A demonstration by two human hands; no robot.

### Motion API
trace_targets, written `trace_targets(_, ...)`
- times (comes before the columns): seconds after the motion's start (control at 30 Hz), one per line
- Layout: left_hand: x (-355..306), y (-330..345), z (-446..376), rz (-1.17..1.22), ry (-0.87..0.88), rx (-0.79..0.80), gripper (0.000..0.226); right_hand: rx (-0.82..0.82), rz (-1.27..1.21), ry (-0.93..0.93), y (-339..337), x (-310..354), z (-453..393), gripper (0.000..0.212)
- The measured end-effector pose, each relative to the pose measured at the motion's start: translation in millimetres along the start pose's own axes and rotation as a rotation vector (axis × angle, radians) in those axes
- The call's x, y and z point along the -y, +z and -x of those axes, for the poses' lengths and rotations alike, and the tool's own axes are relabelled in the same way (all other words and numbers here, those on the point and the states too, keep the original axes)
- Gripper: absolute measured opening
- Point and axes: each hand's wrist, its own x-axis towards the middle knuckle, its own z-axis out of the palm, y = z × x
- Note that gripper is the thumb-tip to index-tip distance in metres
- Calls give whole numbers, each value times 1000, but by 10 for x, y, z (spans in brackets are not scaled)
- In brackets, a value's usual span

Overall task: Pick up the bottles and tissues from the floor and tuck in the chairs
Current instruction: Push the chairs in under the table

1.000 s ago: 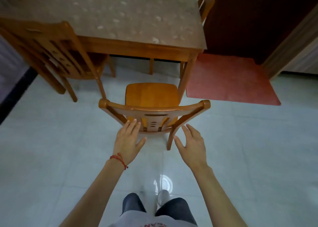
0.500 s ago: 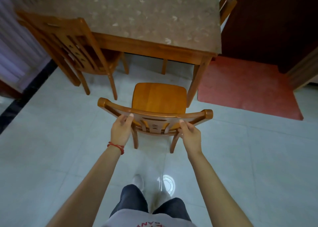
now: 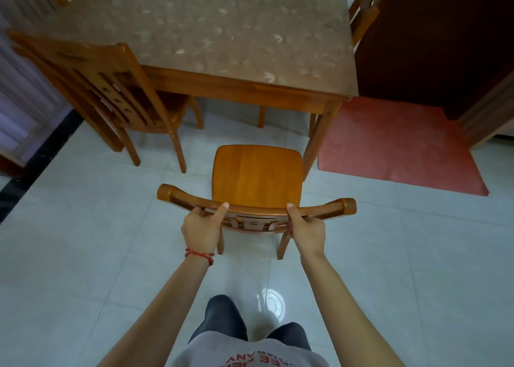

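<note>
A wooden chair (image 3: 257, 173) stands on the tiled floor in front of the table (image 3: 228, 41), its seat pulled out clear of the table's near edge. My left hand (image 3: 201, 227) grips the curved top rail of its backrest left of centre, thumb on top. Right of centre, my right hand (image 3: 306, 229) grips the same rail. A second wooden chair (image 3: 111, 88) stands at the table's left near corner, seat partly under the top. No bottles or tissues show on the floor.
A red mat (image 3: 397, 144) lies on the floor to the right of the table, before a dark doorway (image 3: 445, 33). Another chair back (image 3: 364, 13) shows at the table's far right. A black floor strip (image 3: 36, 155) borders the left side. My legs are below.
Both hands went from open and reaching a second ago to gripping the chair's top rail. The view has shifted closer over the chair.
</note>
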Motion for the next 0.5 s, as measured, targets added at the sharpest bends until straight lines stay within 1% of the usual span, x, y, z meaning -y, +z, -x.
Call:
trace_targets(0.1,-8,-5,-4,41,23,-3,22,-16,5,-12,40,-26,-33,24)
trace_targets(0.23,-32,-31,-112,82,2,-6,15,1,2,-21,107,-6,-73,23)
trace_targets(0.33,-62,-47,-242,86,5,2,15,8,-6,-37,187,45,-96,26)
trace_targets(0.5,-122,-7,-427,114,5,6,16,1,-16,-46,297,142,-209,25)
